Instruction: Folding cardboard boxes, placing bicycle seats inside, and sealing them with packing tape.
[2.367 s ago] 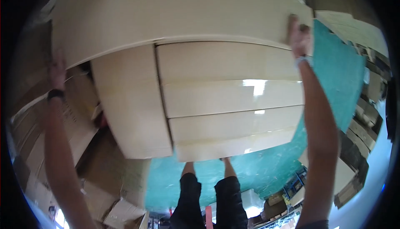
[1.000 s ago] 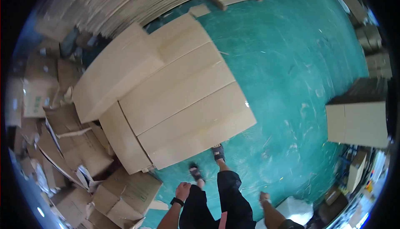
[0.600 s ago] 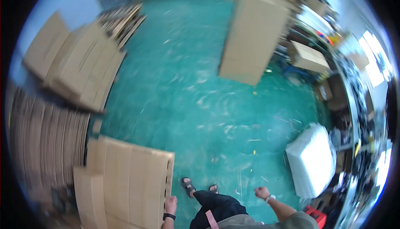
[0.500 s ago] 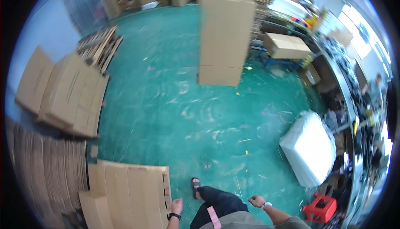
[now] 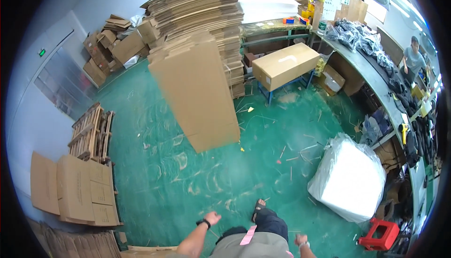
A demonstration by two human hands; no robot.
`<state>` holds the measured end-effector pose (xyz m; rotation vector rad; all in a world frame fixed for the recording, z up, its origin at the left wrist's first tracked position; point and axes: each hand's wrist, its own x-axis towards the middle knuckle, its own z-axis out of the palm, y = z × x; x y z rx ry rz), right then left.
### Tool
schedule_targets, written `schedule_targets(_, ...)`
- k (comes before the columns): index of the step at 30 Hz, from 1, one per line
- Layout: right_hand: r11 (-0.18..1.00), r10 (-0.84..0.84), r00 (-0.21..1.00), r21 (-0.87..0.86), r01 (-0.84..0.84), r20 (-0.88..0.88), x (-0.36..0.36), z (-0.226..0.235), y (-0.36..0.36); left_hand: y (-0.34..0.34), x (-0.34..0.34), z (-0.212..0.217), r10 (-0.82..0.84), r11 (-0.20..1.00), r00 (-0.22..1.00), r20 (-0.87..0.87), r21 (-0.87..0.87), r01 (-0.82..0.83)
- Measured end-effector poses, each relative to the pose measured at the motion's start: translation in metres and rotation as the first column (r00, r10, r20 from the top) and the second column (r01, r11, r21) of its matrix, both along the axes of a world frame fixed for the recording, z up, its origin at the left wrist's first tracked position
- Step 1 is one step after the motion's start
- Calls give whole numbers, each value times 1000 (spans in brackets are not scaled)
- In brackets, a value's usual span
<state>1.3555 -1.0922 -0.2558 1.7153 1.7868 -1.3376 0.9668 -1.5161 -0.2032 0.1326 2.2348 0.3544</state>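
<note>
Fingers of your left hand curl in, holding nothing, those of your right hand I cannot tell, and the plastic-wrapped white block, long axis unclear, lies just beyond the red stool, your right hand, left of that stool, the nearer.
</note>
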Motion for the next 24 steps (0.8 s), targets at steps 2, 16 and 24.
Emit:
schedule_targets(2,993,34,985,121,-14,-170,-102,22,58,68,-99,48,75,991,986,-147,118,-58)
schedule_targets(16,967,39,976,256,18,-214,-425,97,304,342,-822,291,153,977,418,-895,200,70)
schedule_targets(24,984,76,996,165,-68,-42,-468,109,423,414,-872,271,-108,990,283,-953,-128,-53)
